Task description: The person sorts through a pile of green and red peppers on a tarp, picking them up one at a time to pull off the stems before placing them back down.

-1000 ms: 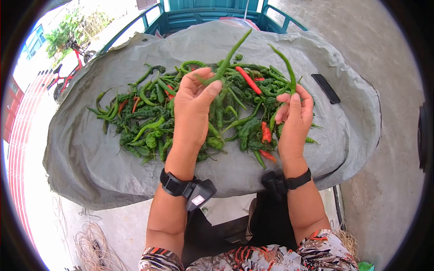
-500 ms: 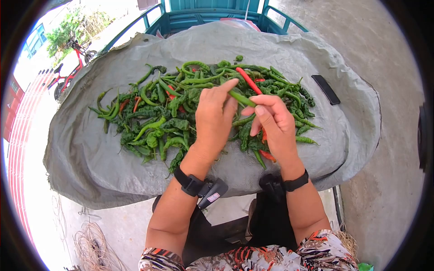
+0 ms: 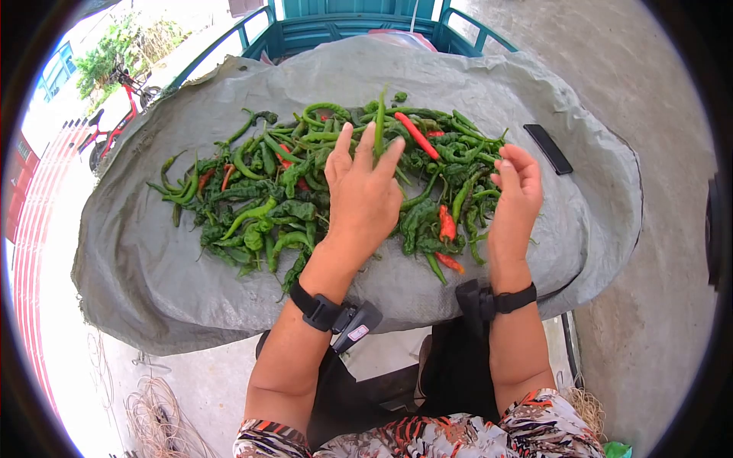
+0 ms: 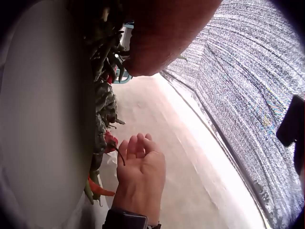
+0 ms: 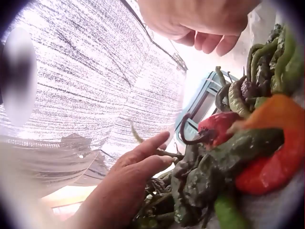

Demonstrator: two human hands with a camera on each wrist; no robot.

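In the head view my left hand (image 3: 363, 187) reaches over the middle of a pile of chili peppers (image 3: 252, 187), fingers straight and spread. Right by its fingertips a long green chili pepper (image 3: 381, 118) points away from me. The right wrist view catches this hand's extended fingers (image 5: 152, 143) low beside the pile. My right hand (image 3: 518, 191) hovers at the pile's right edge, fingers loosely bent and the palm bare in the left wrist view. Near it lie a crumpled red chili pepper (image 3: 447, 224) and wrinkled dark green ones.
A grey sheet (image 3: 168, 278) lies under the peppers. To the right of the pile rests a black phone (image 3: 548, 149). Behind stands a teal cart bed (image 3: 359, 23). A red bicycle (image 3: 126, 114) is at far left, coiled twine (image 3: 164, 416) on the floor.
A second ago each hand held a long green chili pepper; half a second ago both met at one. Since then my right hand has moved right without it, and the left has spread its fingers.
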